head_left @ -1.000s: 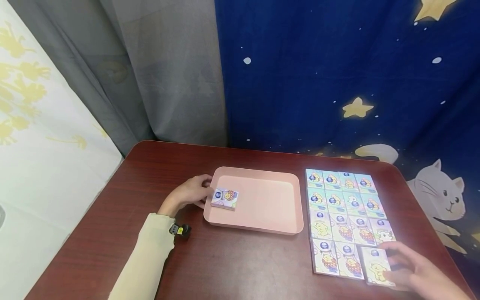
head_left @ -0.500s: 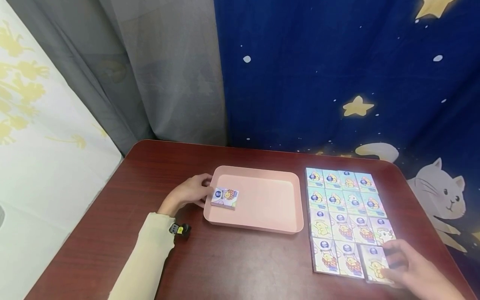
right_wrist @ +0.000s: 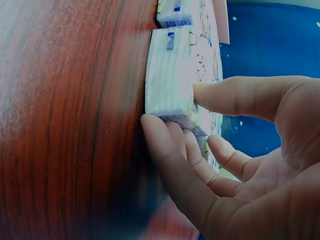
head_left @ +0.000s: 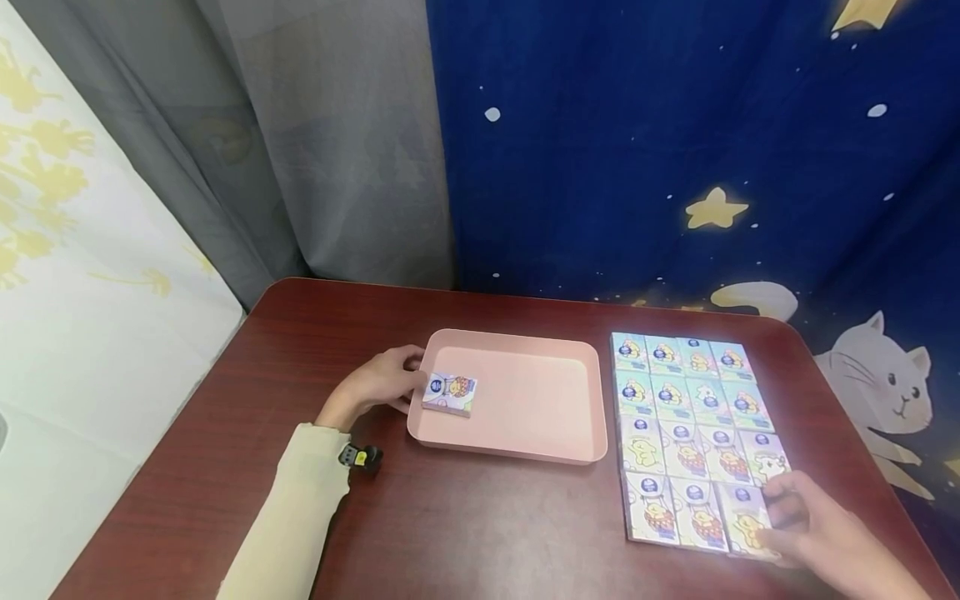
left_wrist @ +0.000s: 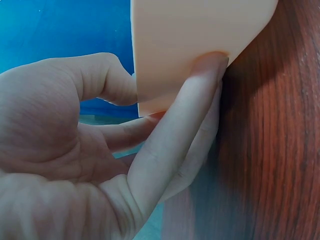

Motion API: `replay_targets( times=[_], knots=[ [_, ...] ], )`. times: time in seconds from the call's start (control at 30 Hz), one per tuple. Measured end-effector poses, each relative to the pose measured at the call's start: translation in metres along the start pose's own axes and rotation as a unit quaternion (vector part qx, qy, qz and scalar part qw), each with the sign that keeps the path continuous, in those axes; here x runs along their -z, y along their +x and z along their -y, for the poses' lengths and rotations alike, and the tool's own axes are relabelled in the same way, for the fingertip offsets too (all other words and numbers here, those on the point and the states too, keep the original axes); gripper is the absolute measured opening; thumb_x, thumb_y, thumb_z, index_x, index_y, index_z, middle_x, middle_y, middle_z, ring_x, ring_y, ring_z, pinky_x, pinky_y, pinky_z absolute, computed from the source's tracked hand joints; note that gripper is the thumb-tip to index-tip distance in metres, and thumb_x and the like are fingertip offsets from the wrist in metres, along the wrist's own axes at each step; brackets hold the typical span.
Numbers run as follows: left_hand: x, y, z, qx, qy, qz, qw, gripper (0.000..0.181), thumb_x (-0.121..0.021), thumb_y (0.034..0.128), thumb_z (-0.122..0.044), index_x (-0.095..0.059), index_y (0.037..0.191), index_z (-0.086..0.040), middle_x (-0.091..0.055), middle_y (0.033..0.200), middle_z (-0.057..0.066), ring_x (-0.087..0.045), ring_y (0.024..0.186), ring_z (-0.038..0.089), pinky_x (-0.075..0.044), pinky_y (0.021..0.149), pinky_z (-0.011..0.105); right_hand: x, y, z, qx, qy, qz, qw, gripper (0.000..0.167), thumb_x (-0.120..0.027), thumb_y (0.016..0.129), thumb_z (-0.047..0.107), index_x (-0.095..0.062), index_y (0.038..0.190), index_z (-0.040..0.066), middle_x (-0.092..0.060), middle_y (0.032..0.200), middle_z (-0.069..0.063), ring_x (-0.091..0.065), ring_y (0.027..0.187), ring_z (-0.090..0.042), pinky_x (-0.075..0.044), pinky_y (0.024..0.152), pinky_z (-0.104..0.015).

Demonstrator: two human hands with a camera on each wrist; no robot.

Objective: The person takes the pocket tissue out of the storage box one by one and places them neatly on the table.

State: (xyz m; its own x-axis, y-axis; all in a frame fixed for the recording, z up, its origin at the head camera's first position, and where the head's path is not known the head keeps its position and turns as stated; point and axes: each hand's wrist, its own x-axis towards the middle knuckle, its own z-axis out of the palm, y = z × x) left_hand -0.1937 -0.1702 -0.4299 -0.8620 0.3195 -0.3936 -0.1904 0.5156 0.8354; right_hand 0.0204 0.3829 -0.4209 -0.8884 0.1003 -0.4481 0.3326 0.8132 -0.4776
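A pink tray (head_left: 536, 404) lies on the table, with one small tissue pack (head_left: 450, 393) inside at its left end. At the tray's left wall is my left hand (head_left: 378, 385); the left wrist view shows the thumb at the rim and fingers against the outer wall. My right hand (head_left: 825, 521) pinches a tissue pack (head_left: 742, 515) at the near right of a block of similar packs (head_left: 678, 454). In the right wrist view the thumb touches this pack's upper edge and fingertips its end; its white side (right_wrist: 170, 72) faces the camera.
The dark red wooden table (head_left: 517, 525) runs beneath everything. A blue curtain (head_left: 570, 167) with stars and a grey curtain (head_left: 360, 150) hang behind it. White cloth (head_left: 82, 333) with yellow flowers is at the left.
My right hand has moved the pack it holds left and slightly away from me, closing the gap to the neighbouring pack. My left hand and the tray stay in place.
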Motion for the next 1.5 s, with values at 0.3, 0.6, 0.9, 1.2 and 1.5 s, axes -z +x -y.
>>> replay_targets(
  times=[0.3,0.6,0.9,1.2,1.5],
  knots=[
    [-0.001,-0.002,-0.001,-0.007,0.003,0.002,1.0000,0.060,-0.064,0.1022,-0.008,-0.046,0.157,0.008,-0.064,0.131,0.027,-0.077,0.094,0.030,-0.069,0.071,0.043,-0.001,0.001,0.009,0.021,-0.032,-0.028,0.9989,0.057,-0.089,0.084,0.017,-0.062,0.126,-0.012,-0.071,0.100,-0.005,-0.068,0.091,-0.024,-0.060,0.072,-0.035],
    [0.000,-0.002,0.001,-0.008,0.002,0.003,1.0000,0.061,-0.065,0.1026,-0.009,-0.045,0.158,0.008,-0.064,0.130,0.026,-0.077,0.093,0.030,-0.069,0.071,0.043,0.003,0.006,0.012,0.084,-0.029,-0.069,0.9936,0.044,-0.091,0.085,0.011,-0.057,0.110,0.000,-0.064,0.097,-0.007,-0.062,0.090,-0.027,-0.046,0.067,-0.026],
    [0.000,0.000,0.002,-0.002,0.005,-0.001,1.0000,0.059,-0.065,0.1030,-0.010,-0.048,0.157,0.006,-0.066,0.129,0.025,-0.078,0.092,0.029,-0.069,0.073,0.043,0.018,0.019,0.059,0.061,0.011,-0.050,0.9968,0.038,-0.073,0.106,0.024,-0.056,0.130,0.000,-0.068,0.108,-0.013,-0.066,0.093,-0.025,-0.053,0.070,-0.031],
    [0.000,-0.001,0.000,-0.001,0.007,0.002,1.0000,0.059,-0.065,0.1034,-0.011,-0.047,0.157,0.006,-0.066,0.128,0.025,-0.077,0.093,0.028,-0.069,0.073,0.043,0.009,0.044,0.111,0.130,0.027,-0.072,0.9886,0.020,-0.066,0.106,0.017,-0.057,0.120,0.006,-0.068,0.109,-0.017,-0.066,0.089,-0.028,-0.054,0.068,-0.037],
    [0.000,0.000,0.000,0.001,0.014,-0.001,0.9999,0.060,-0.065,0.1039,-0.011,-0.046,0.158,0.006,-0.067,0.128,0.025,-0.077,0.093,0.028,-0.069,0.073,0.042,0.001,0.073,0.161,0.171,0.031,-0.054,0.9833,0.024,-0.071,0.095,0.012,-0.059,0.115,0.006,-0.066,0.100,-0.009,-0.057,0.075,-0.024,-0.047,0.061,-0.037]
  ],
)
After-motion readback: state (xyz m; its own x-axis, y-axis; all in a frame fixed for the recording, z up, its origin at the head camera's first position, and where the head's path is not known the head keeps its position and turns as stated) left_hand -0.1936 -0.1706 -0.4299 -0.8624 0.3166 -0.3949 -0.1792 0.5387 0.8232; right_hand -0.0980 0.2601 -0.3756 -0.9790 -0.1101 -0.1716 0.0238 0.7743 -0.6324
